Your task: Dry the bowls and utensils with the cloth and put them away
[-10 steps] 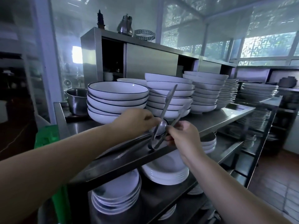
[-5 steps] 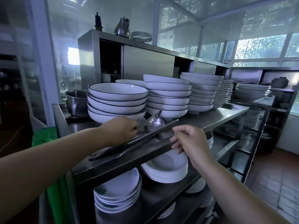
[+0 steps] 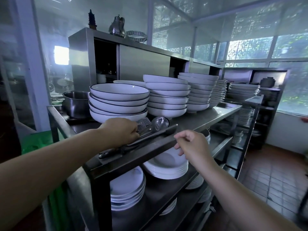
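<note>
L hand [image 3: 122,130], centre frame: fingers curled round shiny steel ladle handle [image 3: 146,130], laying it on steel shelf [image 3: 208,116]. R hand [image 3: 191,144]: fingers loosely bent, holding nothing.

You will find no text, label, brand, number or sign that can be read anywhere in this view.
</note>
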{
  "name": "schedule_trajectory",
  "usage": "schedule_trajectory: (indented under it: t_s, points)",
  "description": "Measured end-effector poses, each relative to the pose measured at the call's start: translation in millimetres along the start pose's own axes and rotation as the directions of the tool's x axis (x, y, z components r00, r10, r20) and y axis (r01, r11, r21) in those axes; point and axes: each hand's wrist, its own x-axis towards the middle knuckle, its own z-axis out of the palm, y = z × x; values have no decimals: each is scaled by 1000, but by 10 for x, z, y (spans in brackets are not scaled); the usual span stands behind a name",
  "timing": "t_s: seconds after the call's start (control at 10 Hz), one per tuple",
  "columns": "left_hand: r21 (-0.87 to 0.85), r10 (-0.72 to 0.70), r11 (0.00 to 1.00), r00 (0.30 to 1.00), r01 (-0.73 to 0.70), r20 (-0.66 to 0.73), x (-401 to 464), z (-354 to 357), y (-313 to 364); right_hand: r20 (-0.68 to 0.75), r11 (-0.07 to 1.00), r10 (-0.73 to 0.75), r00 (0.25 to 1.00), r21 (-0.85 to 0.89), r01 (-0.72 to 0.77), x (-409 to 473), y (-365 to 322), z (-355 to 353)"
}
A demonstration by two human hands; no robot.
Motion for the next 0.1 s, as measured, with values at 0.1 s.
schedule_trajectory:
  t_s: [0.1]
  points:
    - [28,124,992,958,-121,-259,-117,-94,119,-30,990,-63,998,-130,58,-149,-83,28]
